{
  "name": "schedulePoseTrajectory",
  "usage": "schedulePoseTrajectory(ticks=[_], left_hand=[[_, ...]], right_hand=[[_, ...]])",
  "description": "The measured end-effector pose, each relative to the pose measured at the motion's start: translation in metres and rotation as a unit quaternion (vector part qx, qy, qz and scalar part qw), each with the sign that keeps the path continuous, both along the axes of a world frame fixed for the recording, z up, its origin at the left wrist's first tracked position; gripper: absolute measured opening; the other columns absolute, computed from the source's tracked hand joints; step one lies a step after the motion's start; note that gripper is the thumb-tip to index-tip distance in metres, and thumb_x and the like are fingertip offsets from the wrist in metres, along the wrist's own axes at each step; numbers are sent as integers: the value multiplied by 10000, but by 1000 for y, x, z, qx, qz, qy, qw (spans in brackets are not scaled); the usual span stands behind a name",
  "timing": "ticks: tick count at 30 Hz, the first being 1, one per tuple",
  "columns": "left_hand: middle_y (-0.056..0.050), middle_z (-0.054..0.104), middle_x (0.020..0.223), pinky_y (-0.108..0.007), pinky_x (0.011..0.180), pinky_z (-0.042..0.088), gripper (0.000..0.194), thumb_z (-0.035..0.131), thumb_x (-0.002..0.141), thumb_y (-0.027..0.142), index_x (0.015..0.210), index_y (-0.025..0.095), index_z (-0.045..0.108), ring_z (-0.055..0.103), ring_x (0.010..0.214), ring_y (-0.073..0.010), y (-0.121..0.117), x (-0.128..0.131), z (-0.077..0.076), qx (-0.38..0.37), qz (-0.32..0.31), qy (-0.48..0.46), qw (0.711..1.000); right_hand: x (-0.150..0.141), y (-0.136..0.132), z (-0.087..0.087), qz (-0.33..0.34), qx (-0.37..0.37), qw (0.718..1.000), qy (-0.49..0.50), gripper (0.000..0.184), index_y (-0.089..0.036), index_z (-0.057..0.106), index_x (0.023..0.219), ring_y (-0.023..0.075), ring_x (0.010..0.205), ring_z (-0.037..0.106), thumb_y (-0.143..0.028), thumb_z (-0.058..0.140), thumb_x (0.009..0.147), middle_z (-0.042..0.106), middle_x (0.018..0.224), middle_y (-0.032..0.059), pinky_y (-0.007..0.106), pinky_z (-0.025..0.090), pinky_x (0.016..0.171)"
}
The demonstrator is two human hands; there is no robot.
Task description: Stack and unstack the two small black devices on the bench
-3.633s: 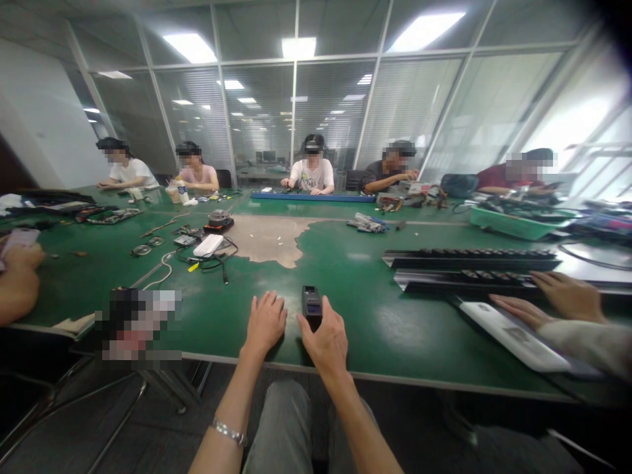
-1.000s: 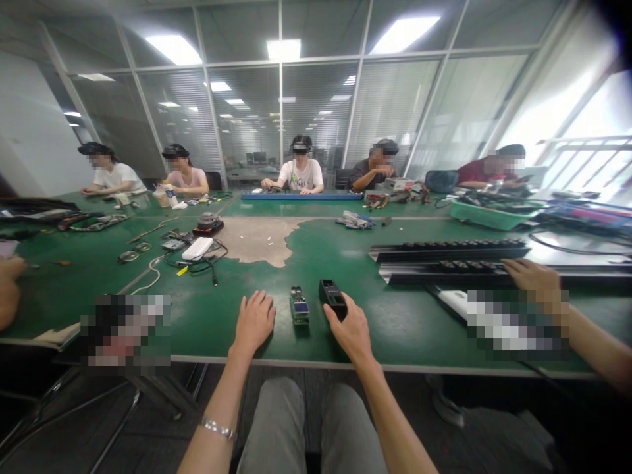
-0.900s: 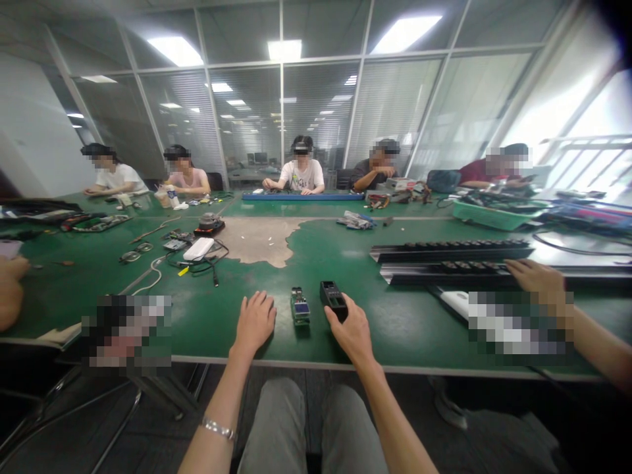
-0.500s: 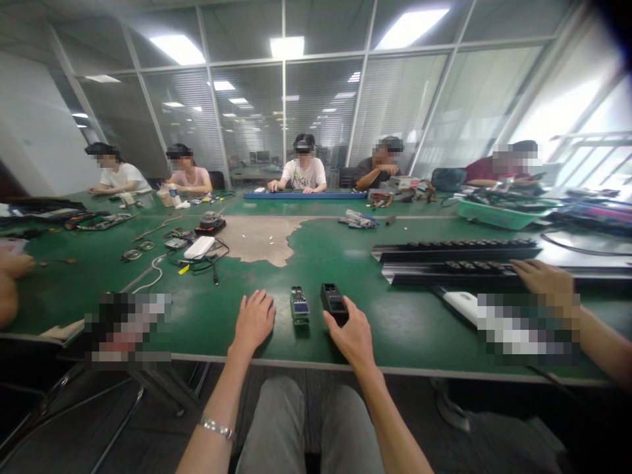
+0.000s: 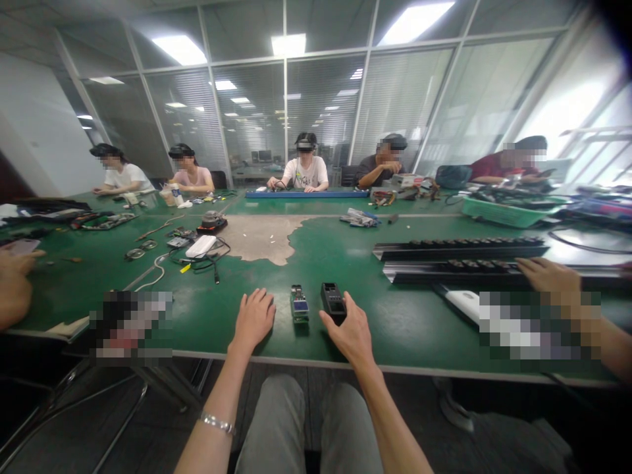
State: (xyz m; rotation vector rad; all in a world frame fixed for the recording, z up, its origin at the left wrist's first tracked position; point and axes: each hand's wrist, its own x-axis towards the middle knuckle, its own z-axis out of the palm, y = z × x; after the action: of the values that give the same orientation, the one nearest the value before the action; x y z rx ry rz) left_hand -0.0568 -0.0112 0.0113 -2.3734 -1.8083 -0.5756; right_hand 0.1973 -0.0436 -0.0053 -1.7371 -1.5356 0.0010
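My left hand (image 5: 254,319) lies flat and open on the green table (image 5: 345,260) near its front edge, holding nothing. Just to its right sits a small circuit board with a blue screen (image 5: 299,305), lying free on the table. My right hand (image 5: 349,332) is closed on the near end of a black plastic casing (image 5: 332,299), thumb on its left side and fingers on its right. The casing rests on the table beside the board, a small gap apart.
A co-worker's hand (image 5: 548,273) rests on long black strips (image 5: 459,250) at right, next to a white power strip (image 5: 464,303). A white box with cables (image 5: 200,247) lies at left centre. Another person's hand (image 5: 14,283) is at far left. Several people sit along the far side.
3.6 s ago my right hand held one black device in front of me. Now the board lies apart from the casing. Over the last second the hands barely moved.
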Motion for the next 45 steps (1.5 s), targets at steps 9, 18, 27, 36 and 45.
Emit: schedulePoseTrajectory(ticks=[9, 18, 27, 36, 45], left_hand=[[-87, 535, 1412, -496, 1126, 298, 365, 431, 973, 348, 1289, 228, 568, 426, 1344, -255, 1, 0, -1, -4, 0, -2, 1000], [-79, 531, 1417, -495, 1126, 296, 384, 403, 985, 407, 1279, 234, 579, 418, 1349, -258, -4, 0, 1, -4, 1, -6, 1000], [-84, 525, 1422, -496, 1139, 271, 373, 416, 978, 388, 1280, 239, 577, 405, 1357, -250, -7, 0, 4, -6, 3, -11, 1000], [-84, 523, 1421, -505, 1139, 269, 357, 426, 975, 376, 1271, 244, 575, 401, 1359, -252, -9, -1, 7, -13, 3, -13, 1000], [-81, 522, 1412, -495, 1131, 281, 323, 445, 972, 372, 1242, 251, 573, 402, 1356, -250, -8, -3, 4, 2, -3, -13, 1000]], right_hand=[[2, -1, -2, -1, -2, 1000, -11, 835, -7, 400, 1411, 327, 1196, 519, -499, 614, 772, 550, 1325, 225, 446, 413, 1035], [0, -6, 2, 0, -7, 1000, -6, 796, -33, 395, 1409, 332, 1157, 534, -475, 599, 779, 592, 1258, 212, 449, 434, 988], [-1, -6, -2, -5, -10, 1000, -2, 742, -34, 431, 1383, 329, 1161, 534, -507, 551, 824, 599, 1228, 223, 436, 441, 968], [-4, -10, 8, -15, -11, 998, 57, 728, -61, 468, 1366, 326, 1144, 567, -559, 507, 836, 611, 1229, 217, 437, 444, 949], [-48, -17, 51, 17, 35, 994, 102, 733, -73, 480, 1376, 325, 1165, 575, -575, 516, 843, 599, 1275, 208, 440, 440, 983]])
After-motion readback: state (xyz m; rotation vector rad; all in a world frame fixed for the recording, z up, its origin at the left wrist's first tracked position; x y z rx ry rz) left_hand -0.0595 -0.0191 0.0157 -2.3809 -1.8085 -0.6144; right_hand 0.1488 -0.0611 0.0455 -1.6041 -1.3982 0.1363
